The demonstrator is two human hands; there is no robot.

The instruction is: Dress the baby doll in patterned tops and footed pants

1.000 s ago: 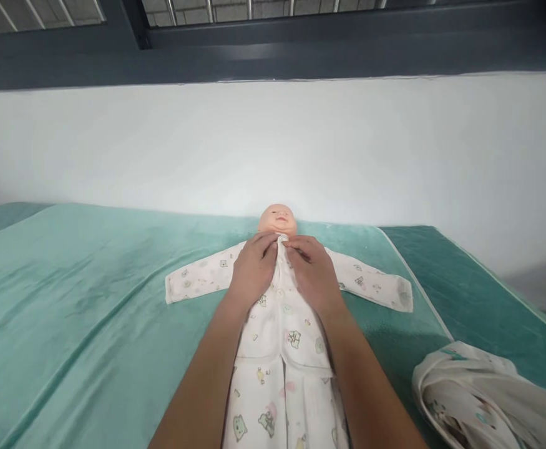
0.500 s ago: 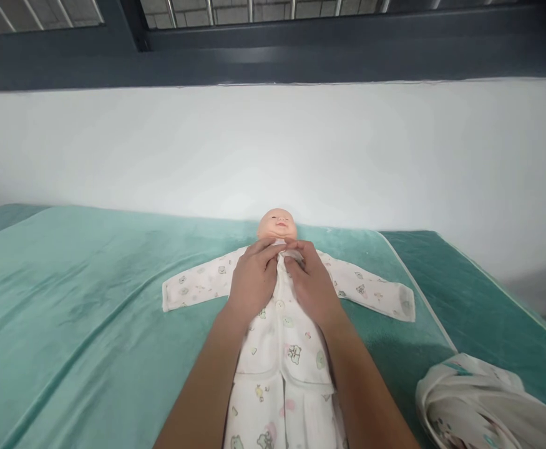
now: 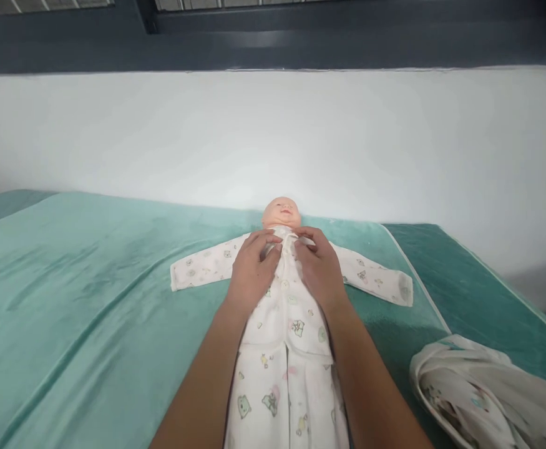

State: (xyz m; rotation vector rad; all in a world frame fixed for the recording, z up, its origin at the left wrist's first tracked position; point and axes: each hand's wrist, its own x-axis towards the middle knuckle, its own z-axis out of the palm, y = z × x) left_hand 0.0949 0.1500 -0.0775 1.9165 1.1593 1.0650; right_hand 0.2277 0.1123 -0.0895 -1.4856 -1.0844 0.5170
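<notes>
A baby doll [image 3: 282, 212] lies on its back, its head toward the wall. It wears a white long-sleeved baby shirt [image 3: 296, 315] printed with small animals, sleeves spread out to both sides, and matching pants [image 3: 263, 399]. My left hand [image 3: 254, 268] is at the left side of the shirt's neckline, thumb and fingers bent in a pinch on the cloth. Opposite it, my right hand [image 3: 320, 265] pinches the right side of the neckline in the same way. One button shows below my hands on the shirt front. My fingers partly cover the upper chest.
A green plush blanket [image 3: 113, 299] with some creases lies under the doll. At the lower right is a crumpled white printed cloth [image 3: 483, 386]. A darker green strip [image 3: 478, 280] runs along the right. Behind stands a white wall [image 3: 273, 137] below a dark window frame [image 3: 273, 47].
My hands have moved slightly apart at the neckline, and more of the collar shows between them. The camera view has tilted down a little.
</notes>
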